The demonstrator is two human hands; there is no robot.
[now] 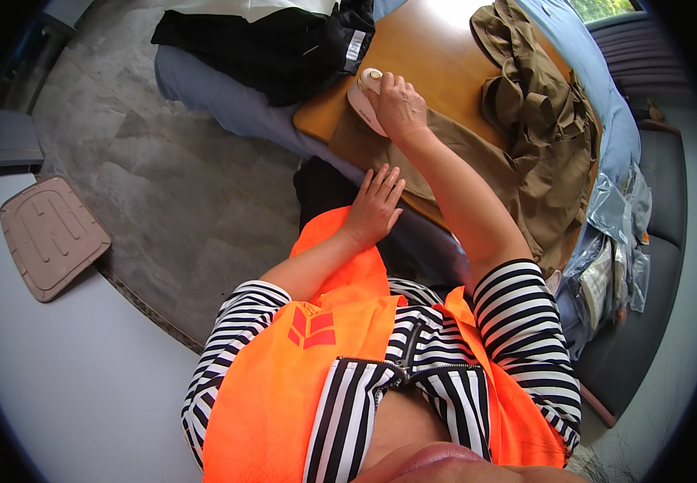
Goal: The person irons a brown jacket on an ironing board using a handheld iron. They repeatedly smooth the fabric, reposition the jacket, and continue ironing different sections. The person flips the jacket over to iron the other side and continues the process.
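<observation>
My right hand point(401, 105) is closed around the handle of a white handheld iron point(365, 111), whose plate rests on the end of a brown trouser leg or similar cloth point(469, 145). The cloth lies over the edge of a wooden table point(445, 60), and its bunched part point(535, 108) is heaped towards the right. Fingers spread, my left hand point(380, 196) lies palm down at the near edge of the brown cloth, below the iron, and grips nothing that I can see.
A black garment point(264, 48) and blue cloth point(203, 90) hang over the table's left side. Plastic-wrapped items point(611, 259) lie on the dark sofa point(662, 211) at right. A brown plastic lid point(55, 238) sits on a white surface point(82, 362) at left.
</observation>
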